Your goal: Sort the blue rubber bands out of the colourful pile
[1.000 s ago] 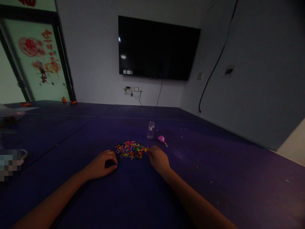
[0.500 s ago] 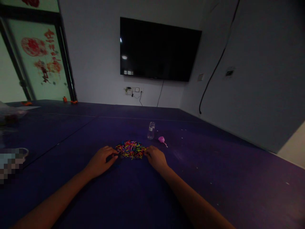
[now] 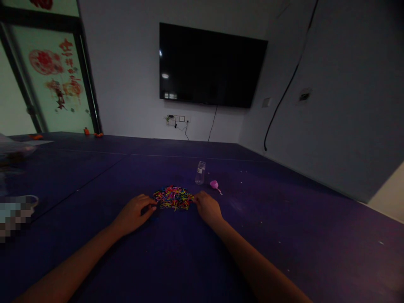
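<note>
A heap of small colourful rubber bands (image 3: 173, 198) lies on the dark blue-purple surface between my hands. At its left edge is my left hand (image 3: 135, 212), the fingers curved and the thumb apart from them, with nothing visible in the gap. My right hand (image 3: 208, 208) touches the right edge of the heap. Its fingers are curled together, and whether a band is between the fingertips is hidden. Just behind the heap stands a clear plastic bottle (image 3: 200, 173) with a small label. Right of the bottle lies a pink funnel-like or scoop-like piece (image 3: 214, 184).
The wide surface (image 3: 176, 256) has seams and small white specks. At the far left are a clear plastic bag (image 3: 14, 149) and a blurred pale blue item (image 3: 14, 208). Small orange objects (image 3: 86, 131) sit near the door. A black TV (image 3: 211, 67) hangs on the wall.
My right hand has shifted very slightly up and to the right at the heap's edge. My left hand, the bottle and the pink piece look unmoved.
</note>
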Motion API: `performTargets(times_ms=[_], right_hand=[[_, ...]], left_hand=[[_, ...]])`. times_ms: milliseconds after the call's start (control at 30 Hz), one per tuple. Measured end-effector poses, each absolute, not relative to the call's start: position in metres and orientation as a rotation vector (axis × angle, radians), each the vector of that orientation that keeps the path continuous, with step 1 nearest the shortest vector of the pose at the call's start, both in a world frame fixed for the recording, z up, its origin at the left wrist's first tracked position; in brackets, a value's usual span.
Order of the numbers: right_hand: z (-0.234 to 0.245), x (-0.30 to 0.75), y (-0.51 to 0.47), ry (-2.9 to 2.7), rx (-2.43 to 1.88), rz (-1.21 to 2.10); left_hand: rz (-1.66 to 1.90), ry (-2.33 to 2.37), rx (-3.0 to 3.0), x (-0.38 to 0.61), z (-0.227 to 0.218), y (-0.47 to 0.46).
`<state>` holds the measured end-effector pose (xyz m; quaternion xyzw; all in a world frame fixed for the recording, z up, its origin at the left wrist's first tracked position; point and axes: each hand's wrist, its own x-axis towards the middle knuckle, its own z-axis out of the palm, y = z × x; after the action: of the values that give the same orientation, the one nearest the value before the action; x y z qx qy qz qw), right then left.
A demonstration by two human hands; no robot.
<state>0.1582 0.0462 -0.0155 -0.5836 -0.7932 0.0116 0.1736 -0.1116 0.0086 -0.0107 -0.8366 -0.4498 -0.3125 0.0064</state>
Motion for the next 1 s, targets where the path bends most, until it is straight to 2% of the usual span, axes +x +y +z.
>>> performTargets(times_ms=[1000], right_hand=[[-0.0153,0.1581,0.0450,-2.318,-1.682,-0.056]], left_hand=[[-0.875,-1.403,-2.689,-0.1126,-0.0145,0.0100]])
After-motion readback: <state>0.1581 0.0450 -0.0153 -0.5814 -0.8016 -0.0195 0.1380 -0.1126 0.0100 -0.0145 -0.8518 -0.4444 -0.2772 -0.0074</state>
